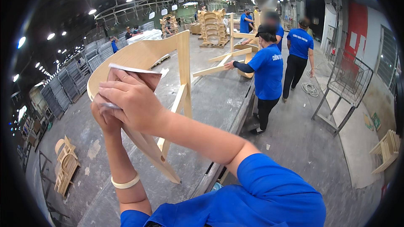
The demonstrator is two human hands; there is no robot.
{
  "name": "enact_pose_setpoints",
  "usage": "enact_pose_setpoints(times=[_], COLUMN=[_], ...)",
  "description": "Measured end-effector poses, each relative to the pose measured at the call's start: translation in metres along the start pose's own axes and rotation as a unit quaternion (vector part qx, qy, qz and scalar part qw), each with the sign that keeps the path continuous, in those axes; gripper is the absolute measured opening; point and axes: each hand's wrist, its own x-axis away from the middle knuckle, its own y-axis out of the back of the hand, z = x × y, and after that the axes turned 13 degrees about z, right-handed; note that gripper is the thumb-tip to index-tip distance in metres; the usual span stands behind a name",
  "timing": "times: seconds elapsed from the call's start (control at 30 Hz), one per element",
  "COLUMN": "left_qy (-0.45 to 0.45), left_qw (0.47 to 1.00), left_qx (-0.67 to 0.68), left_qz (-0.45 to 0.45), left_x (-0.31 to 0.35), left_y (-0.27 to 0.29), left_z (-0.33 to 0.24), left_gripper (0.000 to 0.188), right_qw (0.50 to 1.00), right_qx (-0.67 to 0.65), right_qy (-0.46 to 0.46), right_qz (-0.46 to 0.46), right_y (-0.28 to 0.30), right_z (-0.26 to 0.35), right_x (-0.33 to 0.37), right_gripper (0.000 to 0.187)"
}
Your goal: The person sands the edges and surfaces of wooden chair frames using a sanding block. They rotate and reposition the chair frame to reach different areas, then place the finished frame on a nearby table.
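A pale wooden chair frame (143,52) with a wide curved back rail stands tilted before me on a long grey work surface (219,122). My right hand (132,98) is closed on a folded sheet of sandpaper (151,79), brownish on one face and white on the other, pressed against the curved rail. Just below it, my left hand (105,117) wraps round the end of the rail where it meets the leg; its fingers are partly hidden behind my right hand. A pale band (125,182) circles my left wrist.
On the right, a co-worker in a blue shirt (268,73) handles another chair frame (244,56). Another person (299,42) stands beyond. A wire cart (347,80) and a coiled hose (310,89) are at right. Stacked wooden parts (67,166) lie at left.
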Motion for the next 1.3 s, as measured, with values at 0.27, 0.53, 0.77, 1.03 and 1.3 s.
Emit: enact_pose_setpoints(times=[0.27, 0.53, 0.77, 1.03, 1.3], left_qy=[0.073, 0.067, -0.003, -0.023, 0.062], left_qw=[0.992, 0.989, 0.982, 0.989, 0.991], left_qx=[0.025, 0.014, -0.125, -0.039, 0.01], left_qz=[-0.099, -0.128, -0.138, -0.138, -0.119], left_x=[0.0, -0.001, -0.001, 0.004, 0.005], left_y=[-0.006, -0.004, -0.008, -0.012, 0.0], left_z=[-0.002, -0.003, -0.004, 0.0, -0.003], left_gripper=[0.041, 0.042, 0.042, 0.04, 0.039], right_qw=[0.909, 0.937, 0.896, 0.903, 0.937], right_qx=[0.159, 0.113, 0.172, 0.091, -0.043], right_qy=[-0.06, 0.001, 0.065, 0.027, -0.046], right_qz=[0.38, 0.33, 0.403, 0.419, 0.345], right_y=[0.06, 0.078, 0.074, 0.078, 0.105], right_z=[0.023, 0.023, 0.023, 0.016, 0.022], right_x=[-0.037, -0.029, -0.041, -0.045, -0.037], right_gripper=[0.017, 0.013, 0.018, 0.021, 0.023])
